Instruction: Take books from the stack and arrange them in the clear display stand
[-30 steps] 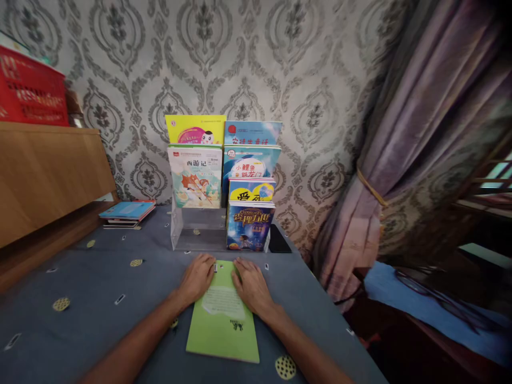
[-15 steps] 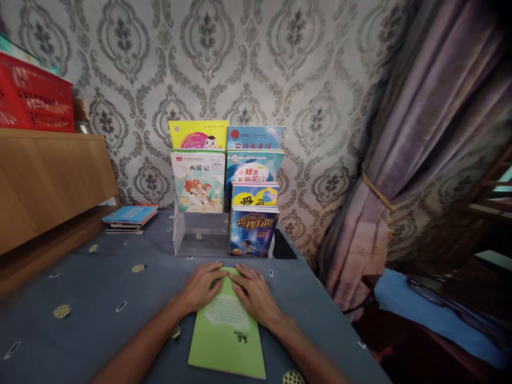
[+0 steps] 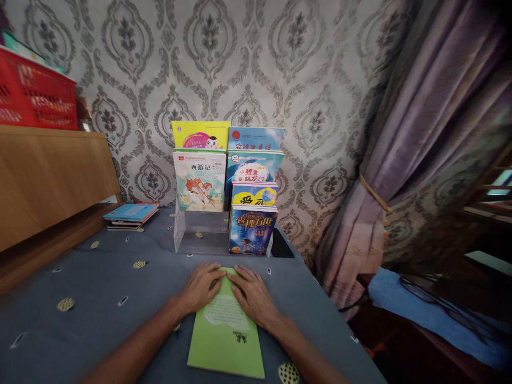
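A green book (image 3: 224, 346) lies flat on the cloth-covered table, its text block and small dark print facing up. My left hand (image 3: 203, 287) rests on its far left corner, fingers stretched forward and thumb over the cover. On the far right corner lies my right hand (image 3: 253, 292), fingers extended and slightly apart. Both hands press from above without wrapping around the book. Beyond them stands a clear acrylic book rack (image 3: 200, 245). Its left side holds a white picture book (image 3: 200, 184) and a yellow book (image 3: 200, 128); its right side holds several more, a dark blue book (image 3: 252, 229) lowest.
A short stack of books (image 3: 132, 212) lies at the back left, by a wooden cabinet (image 3: 52, 181) bearing a red basket (image 3: 44, 90). A black phone-like slab (image 3: 282, 244) is beside the rack. A tied curtain (image 3: 368, 186) hangs to the right.
The camera view shifts slightly. Both hands stay flat on the green book, and the book keeps its place under them.
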Available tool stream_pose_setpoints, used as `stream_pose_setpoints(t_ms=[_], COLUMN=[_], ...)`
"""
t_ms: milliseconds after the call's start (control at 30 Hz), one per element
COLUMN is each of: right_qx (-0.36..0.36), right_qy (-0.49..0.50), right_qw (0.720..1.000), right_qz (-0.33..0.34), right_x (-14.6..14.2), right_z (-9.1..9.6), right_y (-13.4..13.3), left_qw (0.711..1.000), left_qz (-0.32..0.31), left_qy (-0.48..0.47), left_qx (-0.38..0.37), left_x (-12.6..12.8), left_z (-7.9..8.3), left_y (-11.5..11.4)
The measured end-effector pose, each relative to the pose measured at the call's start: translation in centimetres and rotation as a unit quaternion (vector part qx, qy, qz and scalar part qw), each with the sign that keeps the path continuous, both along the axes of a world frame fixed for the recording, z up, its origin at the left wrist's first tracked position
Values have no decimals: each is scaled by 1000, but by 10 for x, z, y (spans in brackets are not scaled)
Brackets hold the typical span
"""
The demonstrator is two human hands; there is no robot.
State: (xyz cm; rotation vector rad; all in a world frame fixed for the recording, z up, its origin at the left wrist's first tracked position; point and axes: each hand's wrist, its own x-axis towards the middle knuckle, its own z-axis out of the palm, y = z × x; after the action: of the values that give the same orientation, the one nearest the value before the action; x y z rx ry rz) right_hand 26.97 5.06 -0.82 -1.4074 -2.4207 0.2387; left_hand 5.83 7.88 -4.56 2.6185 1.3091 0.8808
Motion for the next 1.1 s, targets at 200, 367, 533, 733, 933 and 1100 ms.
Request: stream_pose_setpoints(t_ms=[200, 367, 533, 733, 933, 1100], right_qx=[15, 78, 124, 143, 157, 129], right_qy=[-10, -4, 12, 12, -5, -32], right_qw=[1000, 997, 991, 986, 974, 969], right_qz=[5, 25, 48, 87, 166, 210], right_x=[-1, -3, -6, -2, 23, 53], right_z=[-4, -13, -16, -19, -35, -53], right_y=[-13, -33, -68, -108, -133, -146], left_qw=[1000, 1000, 999, 998, 997, 993], left_qz=[7, 3, 9, 0, -8, -39], left_qy=[10, 26, 48, 58, 73, 114], left_qx=[5, 4, -5, 3, 2, 10], left_x=[-1, -3, -7, -11, -16, -35], left_z=[3, 4, 0, 0, 7, 10], left_y=[-17, -40, -78, -125, -158, -172])
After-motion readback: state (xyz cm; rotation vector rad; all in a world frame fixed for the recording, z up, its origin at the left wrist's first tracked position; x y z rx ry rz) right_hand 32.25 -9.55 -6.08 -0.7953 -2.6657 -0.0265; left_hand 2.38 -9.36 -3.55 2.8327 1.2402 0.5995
